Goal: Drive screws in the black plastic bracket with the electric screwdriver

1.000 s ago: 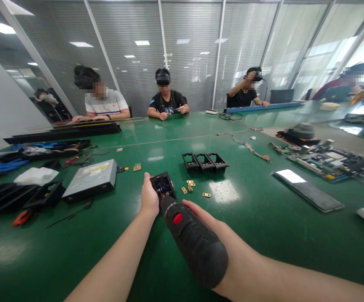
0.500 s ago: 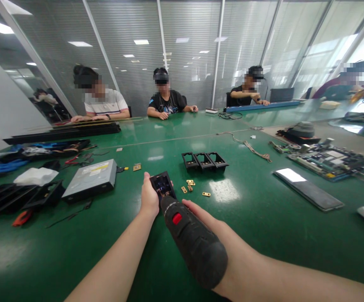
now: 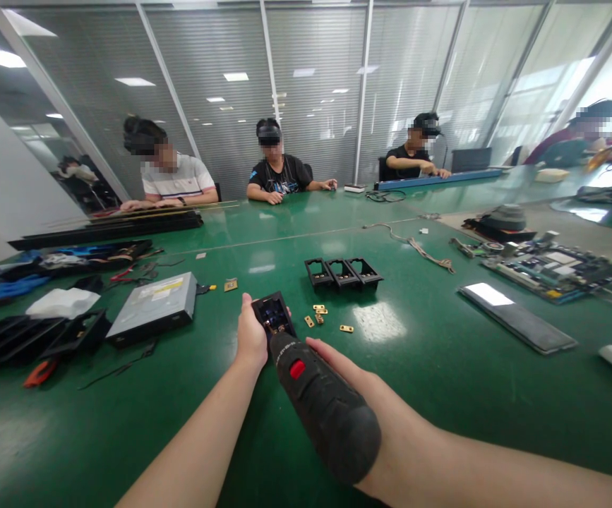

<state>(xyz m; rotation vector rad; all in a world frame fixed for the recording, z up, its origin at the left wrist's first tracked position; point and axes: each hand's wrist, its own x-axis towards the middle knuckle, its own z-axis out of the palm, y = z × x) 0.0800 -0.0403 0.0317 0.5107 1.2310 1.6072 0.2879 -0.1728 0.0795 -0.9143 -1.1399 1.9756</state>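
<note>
My left hand (image 3: 253, 333) is closed around the side of a small black plastic housing (image 3: 270, 305), which has brass-coloured bits inside. Gripped in my right hand (image 3: 356, 374) is a black cordless screwdriver (image 3: 327, 409) with a red switch on top. Its nose points into the open housing; the tip itself is hidden by the tool body. Just beyond lie several small brass plates with holes (image 3: 346, 329). Three more black housings (image 3: 341, 272) stand side by side farther up the table.
Left of my hands lie a silver disc drive (image 3: 153, 310), black trays (image 3: 14, 339) and an orange-handled tool (image 3: 39, 374). To the right are a dark phone-like slab (image 3: 517, 321) and a circuit board (image 3: 560, 268). Several people sit across the green table (image 3: 189, 416).
The housing, the screwdriver and both my hands hold almost the same place. The view has shifted very slightly. Across the table, the right-hand co-worker's raised arm has come down to the blue bar.
</note>
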